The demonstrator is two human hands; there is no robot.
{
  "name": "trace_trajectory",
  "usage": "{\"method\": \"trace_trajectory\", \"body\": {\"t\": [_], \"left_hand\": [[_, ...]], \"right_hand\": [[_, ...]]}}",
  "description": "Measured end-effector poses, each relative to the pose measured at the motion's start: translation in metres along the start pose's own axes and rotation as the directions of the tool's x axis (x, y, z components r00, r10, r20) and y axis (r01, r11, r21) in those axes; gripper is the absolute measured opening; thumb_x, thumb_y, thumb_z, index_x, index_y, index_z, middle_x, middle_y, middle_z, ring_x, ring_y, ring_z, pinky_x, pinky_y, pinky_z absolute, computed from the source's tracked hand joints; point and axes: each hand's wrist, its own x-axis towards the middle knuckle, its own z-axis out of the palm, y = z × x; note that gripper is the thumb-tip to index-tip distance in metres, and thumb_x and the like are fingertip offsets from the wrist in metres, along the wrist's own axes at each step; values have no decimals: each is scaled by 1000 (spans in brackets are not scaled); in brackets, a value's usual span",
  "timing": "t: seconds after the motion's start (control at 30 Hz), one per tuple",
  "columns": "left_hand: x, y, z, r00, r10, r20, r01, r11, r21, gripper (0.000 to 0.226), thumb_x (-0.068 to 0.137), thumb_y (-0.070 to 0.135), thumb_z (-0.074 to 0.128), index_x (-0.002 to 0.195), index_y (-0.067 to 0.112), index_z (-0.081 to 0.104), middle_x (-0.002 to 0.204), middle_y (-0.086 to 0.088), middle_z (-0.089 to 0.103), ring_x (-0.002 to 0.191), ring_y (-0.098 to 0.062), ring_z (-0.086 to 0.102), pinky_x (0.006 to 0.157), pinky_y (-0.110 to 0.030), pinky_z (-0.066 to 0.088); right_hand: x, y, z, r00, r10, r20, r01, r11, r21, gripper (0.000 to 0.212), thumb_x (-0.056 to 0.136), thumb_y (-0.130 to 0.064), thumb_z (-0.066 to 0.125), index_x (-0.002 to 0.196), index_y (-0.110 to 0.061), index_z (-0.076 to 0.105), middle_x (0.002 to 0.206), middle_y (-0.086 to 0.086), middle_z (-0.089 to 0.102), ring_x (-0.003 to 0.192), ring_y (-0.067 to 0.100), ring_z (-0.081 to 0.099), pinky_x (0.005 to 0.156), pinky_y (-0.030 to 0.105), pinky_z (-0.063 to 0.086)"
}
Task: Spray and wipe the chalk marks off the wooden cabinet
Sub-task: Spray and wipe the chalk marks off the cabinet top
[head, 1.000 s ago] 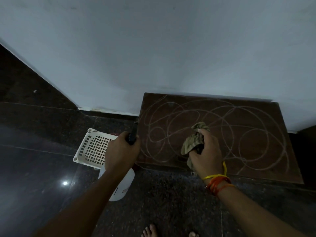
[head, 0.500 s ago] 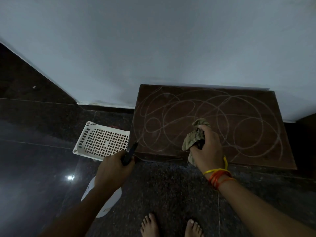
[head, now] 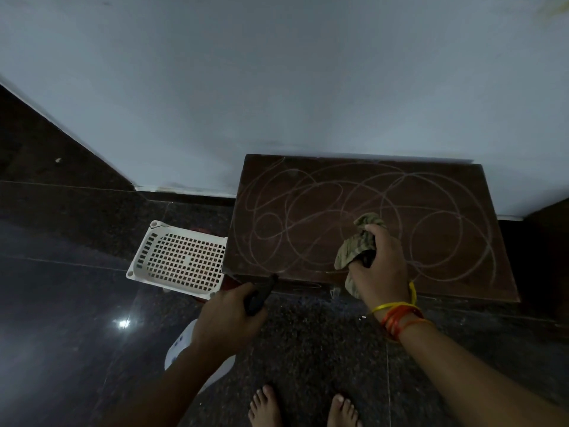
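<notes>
The left hand (head: 226,315) curls round a white spray bottle (head: 184,349), black nozzle aimed toward one o'clock at the chalk-scrawled brown wooden cabinet (head: 308,241); the right hand (head: 380,266) clutches a crumpled olive cloth (head: 357,245) above it, probably ready to wipe.

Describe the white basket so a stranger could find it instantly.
Start at the dark wooden cabinet scrawled with chalk loops, standing against the pale wall. Just off its left edge, on the dark floor, sits the white plastic basket. Its grid of small square holes sets it apart.
</notes>
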Motion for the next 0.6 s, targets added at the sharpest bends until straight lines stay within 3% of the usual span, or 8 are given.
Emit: {"method": "trace_trajectory", "body": {"t": [0.1, 0.27, 0.4, 0.47, 0.6], "left_hand": [[15, 19, -1, 997, -1, -77, -3, 999, -48, 11, 86, 32, 66, 83, 22, 65, 58, 9, 57, 51, -8, 55, 55, -31, 49], [43, 52, -10, 983, -36, -182, 16, 993, -113, 13, 88, 35, 63, 79, 26, 61, 60, 7, 62, 55, -15, 62, 58, -36, 56], [64, 74, -19, 954, -81, -288, 37, 988, -153, 27, 87, 36, 61, 64, 23, 54, 51, 4, 55, 49, -16, 55, 49, -29, 40], [71, 83, -23, 954, -86, -289, 44, 988, -148, 26, 86, 37, 60, 64, 25, 55, 51, 5, 54, 48, -15, 54, 50, -26, 36], [77, 94, -23, 969, -41, -245, 7, 990, -140, 25, 88, 36, 61, 66, 23, 56, 55, 3, 57, 50, -16, 57, 52, -28, 43]], "right_hand": [[2, 3, -7, 1000, 16, -14, -16, 1000, -2, 57, 84, -7, 63, 137, -19, 44, 137, 11, 42, 121, 30, 48, 100, 35, 41], [3, 6, -14, 999, 31, -40, -30, 999, 17, 57, 86, -6, 62, 138, -18, 43, 139, 12, 39, 121, 33, 47, 98, 33, 39], [4, 6, -20, 998, 10, -62, -8, 999, 31, 56, 86, -6, 63, 138, -15, 44, 138, 14, 41, 117, 34, 48, 94, 31, 37], [5, 7, -24, 997, -2, -74, 5, 999, 35, 56, 85, -4, 63, 137, -14, 45, 135, 16, 42, 115, 34, 49, 92, 30, 36], [8, 11, -31, 996, 4, -85, -1, 999, 37, 57, 84, -4, 64, 137, -14, 45, 134, 16, 42, 115, 35, 50, 93, 32, 38]]}}
